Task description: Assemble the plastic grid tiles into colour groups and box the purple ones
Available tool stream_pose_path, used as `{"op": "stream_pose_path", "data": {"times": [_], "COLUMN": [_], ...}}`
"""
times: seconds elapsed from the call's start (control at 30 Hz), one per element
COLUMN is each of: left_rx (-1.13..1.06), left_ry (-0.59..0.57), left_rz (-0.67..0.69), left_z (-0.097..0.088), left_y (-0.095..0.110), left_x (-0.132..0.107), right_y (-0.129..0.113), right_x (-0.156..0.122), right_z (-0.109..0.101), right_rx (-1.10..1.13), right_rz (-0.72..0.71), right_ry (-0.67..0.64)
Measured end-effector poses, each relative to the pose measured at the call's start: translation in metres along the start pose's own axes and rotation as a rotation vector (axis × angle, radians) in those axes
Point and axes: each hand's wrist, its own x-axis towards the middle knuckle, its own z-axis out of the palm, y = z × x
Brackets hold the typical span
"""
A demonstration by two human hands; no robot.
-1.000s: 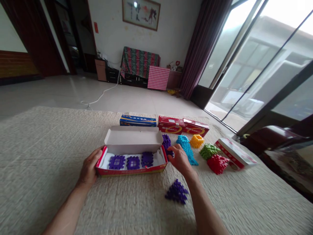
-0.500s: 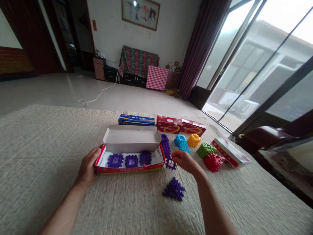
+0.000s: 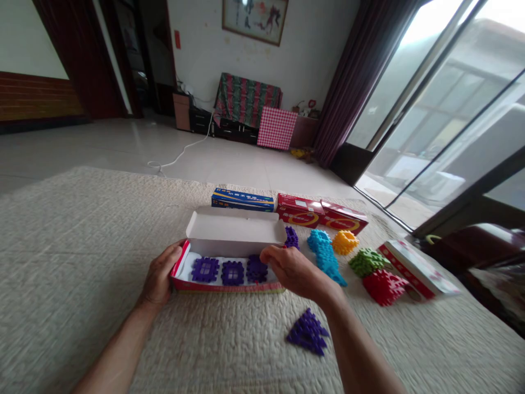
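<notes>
An open red cardboard box [image 3: 229,288] with a white lining sits in front of me, its lid [image 3: 238,225] raised at the back. My left hand [image 3: 163,273] is wrapped round the box's left end. Inside lie purple interlocking plastic blocks, among them a left one [image 3: 205,270] and a middle one [image 3: 233,272] with window grids. Over the box's right end, my right hand [image 3: 289,271] is closed at the rightmost purple block [image 3: 256,269]; the block in its fingers is mostly hidden. Nearer me lies a triangular purple pile [image 3: 308,332].
Behind the box stand a blue box [image 3: 241,199] and two red boxes [image 3: 299,210]. To the right are more purple blocks [image 3: 292,237], blue blocks [image 3: 326,257], yellow blocks [image 3: 345,242], green blocks [image 3: 369,262], red blocks [image 3: 384,287] and a red-and-white box [image 3: 418,271].
My right hand has moved left with the purple window block, from beside the box to over its right end. My left hand stays on the box. The view has shifted left.
</notes>
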Motion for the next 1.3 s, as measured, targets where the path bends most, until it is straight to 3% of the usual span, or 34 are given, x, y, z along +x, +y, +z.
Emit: {"op": "stream_pose_path", "data": {"times": [0.3, 0.8, 1.0, 1.17, 1.23, 1.3], "left_rx": [-0.002, 0.014, 0.012, 0.003, -0.021, -0.048], "left_ry": [-0.005, 0.005, 0.0, 0.018, 0.02, 0.013], "left_rz": [-0.007, -0.027, -0.021, -0.014, -0.016, -0.024], "left_z": [0.005, 0.006, 0.006, 0.007, 0.006, 0.006], "left_y": [0.007, 0.008, 0.008, 0.008, 0.008, 0.007], "left_x": [-0.003, -0.004, -0.004, -0.004, -0.004, -0.004], "right_y": [0.006, 0.0, 0.002, 0.031, 0.05, 0.068], "right_x": [0.017, 0.01, -0.004, -0.036, -0.051, -0.066], "right_z": [0.024, 0.019, 0.001, -0.019, -0.017, -0.006], "right_rx": [-0.144, -0.022, 0.042, -0.038, -0.103, -0.144], "right_rz": [0.02, 0.031, -0.007, 0.091, 0.166, 0.237], "right_ry": [-0.11, -0.156, 0.037, 0.3, 0.313, 0.243]}}
